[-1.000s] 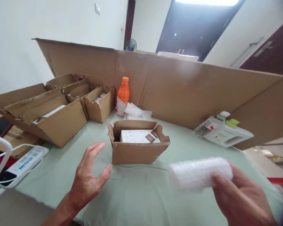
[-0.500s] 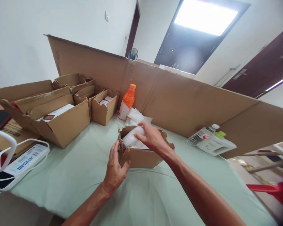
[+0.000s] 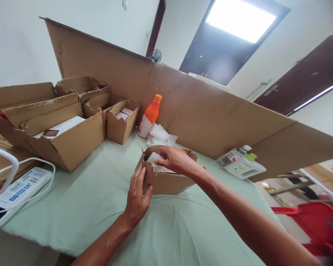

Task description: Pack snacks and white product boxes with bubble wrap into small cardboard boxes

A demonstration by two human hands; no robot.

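Note:
A small open cardboard box stands on the green-covered table. My left hand grips the box's near left corner. My right hand reaches into the box from above and presses a white bubble-wrap bundle down into it. What lies under the wrap is hidden.
Several larger open cardboard boxes stand at the left. An orange bottle and loose wrap sit behind the box, against a tall cardboard sheet. A white jug lies at the right, a power strip at the left edge.
My right hand carried the bubble-wrap bundle from the near right into the small box and now pushes it lower. My left hand closed on the box's corner.

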